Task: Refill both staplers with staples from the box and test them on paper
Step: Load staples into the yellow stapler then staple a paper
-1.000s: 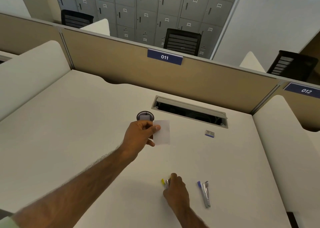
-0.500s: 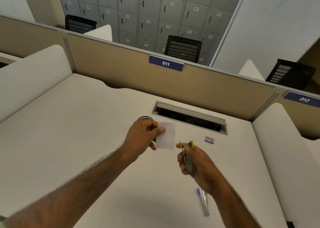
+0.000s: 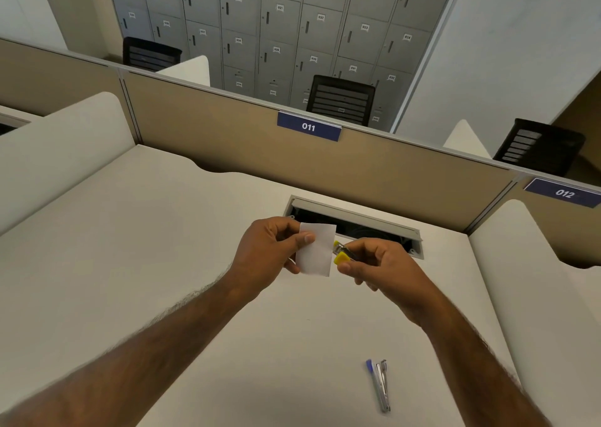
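1. Left hand (image 3: 270,251) pinches a small paper slip (image 3: 317,249) by its left edge, lifted off the desk (image 3: 162,264) so its right edge is free.
2. Right hand (image 3: 380,270) grips the yellow stapler (image 3: 341,254), mouth at that free edge, seemingly for a test.
3. Blue stapler (image 3: 379,384) lies near right on the desk; the staple box is out of sight.

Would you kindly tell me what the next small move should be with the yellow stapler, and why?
Probably slide the yellow stapler in the right hand slightly further over the right edge of the paper: the left hand pinches the slip above the desk, and the stapler's open mouth only just meets that edge.
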The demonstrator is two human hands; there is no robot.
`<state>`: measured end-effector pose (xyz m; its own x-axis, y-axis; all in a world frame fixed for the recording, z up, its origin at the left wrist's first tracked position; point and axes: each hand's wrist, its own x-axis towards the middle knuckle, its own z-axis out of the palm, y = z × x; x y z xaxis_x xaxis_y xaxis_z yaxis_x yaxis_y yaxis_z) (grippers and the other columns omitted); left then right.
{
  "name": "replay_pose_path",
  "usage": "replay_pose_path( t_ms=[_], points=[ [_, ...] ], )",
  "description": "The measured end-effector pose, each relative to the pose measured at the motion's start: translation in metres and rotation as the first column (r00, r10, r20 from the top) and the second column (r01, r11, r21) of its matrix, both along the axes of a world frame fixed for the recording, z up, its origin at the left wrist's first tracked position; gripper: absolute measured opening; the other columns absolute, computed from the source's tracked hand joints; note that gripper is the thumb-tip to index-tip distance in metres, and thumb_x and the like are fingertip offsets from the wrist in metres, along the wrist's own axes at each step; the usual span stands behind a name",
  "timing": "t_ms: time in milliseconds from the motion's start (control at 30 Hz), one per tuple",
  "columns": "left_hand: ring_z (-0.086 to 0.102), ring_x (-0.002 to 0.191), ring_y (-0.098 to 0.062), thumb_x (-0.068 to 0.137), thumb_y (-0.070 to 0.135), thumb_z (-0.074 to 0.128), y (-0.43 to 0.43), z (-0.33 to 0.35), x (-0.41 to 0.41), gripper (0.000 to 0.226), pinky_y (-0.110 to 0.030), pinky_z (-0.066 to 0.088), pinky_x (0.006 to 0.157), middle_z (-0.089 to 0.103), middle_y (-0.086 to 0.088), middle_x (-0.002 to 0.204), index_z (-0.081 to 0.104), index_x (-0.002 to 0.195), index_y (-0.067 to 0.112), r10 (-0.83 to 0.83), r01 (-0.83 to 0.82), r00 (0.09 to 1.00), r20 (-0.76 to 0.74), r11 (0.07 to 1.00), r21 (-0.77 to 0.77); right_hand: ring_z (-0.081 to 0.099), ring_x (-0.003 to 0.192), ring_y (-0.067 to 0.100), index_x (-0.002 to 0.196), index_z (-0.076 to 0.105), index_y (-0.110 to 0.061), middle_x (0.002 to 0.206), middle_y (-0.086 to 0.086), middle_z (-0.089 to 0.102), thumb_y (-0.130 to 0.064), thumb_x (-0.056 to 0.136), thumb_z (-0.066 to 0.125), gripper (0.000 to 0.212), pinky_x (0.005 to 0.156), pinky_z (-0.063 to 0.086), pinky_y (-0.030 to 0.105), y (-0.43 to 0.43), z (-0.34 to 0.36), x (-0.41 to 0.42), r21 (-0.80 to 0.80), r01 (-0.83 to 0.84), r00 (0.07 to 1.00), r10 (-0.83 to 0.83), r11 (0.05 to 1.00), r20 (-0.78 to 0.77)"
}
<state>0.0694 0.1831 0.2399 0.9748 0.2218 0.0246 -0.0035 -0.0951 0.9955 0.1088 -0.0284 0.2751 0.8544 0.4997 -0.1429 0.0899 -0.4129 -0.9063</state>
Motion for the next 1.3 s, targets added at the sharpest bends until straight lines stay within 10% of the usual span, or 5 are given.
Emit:
replay_pose_path(
  t_ms=[1300],
  points=[
    [0.071, 0.068, -0.007, 0.092, 0.016, 0.068, -0.006, 0.011, 0.0, 0.014, -0.021, 0.06, 0.06, 0.07, 0.01, 0.086, 0.068, 0.081, 0.024, -0.096, 0.088, 0.994, 0.052, 0.987, 0.135, 0.064, 0.075, -0.003, 0.091, 0.069, -0.025, 0.081, -0.015, 0.066, -0.025, 0.079, 0.078, 0.015, 0.063, 0.052, 0.013, 0.024, -0.003, -0.002, 0.064, 0.049, 0.98, -0.061, 0.997, 0.191]
  ],
)
